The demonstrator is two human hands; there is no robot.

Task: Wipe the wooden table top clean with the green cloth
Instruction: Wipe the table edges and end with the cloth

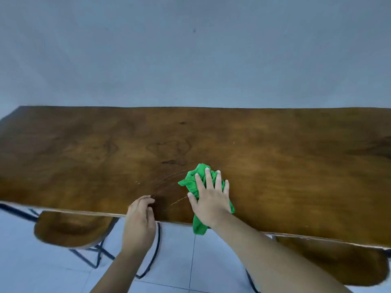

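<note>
Floor [179,261]: pale tiles nearest me, below the counter's near edge.
Stools: two wooden seats on dark metal legs are tucked under the counter, the left stool [69,229] and the right stool [338,263].
Left hand [140,216]: at the near edge of the counter, fingers loosely curled, holding nothing. It looks like a brace to me, not a working hand.
Right hand [211,199]: flat, fingers spread wide, palm pressing down on the cloth. It pinches nothing.
Cloth [189,180]: green and bunched, pinned under my right hand near the counter's front middle. Its long axis runs near to far. One tail hangs over the near edge and the crumpled end pokes out past my fingertips.
Streaks [167,179]: faint curved wet lines on the wood just left of the cloth, between my two hands.
Counter [285,166]: a long brown slab running left to right. I see nothing on it but the cloth and hands.
Key relation: the cloth is already under the right hand, so I judge any next stroke turns on direction only. Broad wood lies to the right and beyond, out of the left hand's easy reach.
Containers: I see none.
Wall [190,49]: plain grey, behind the far edge.
</note>
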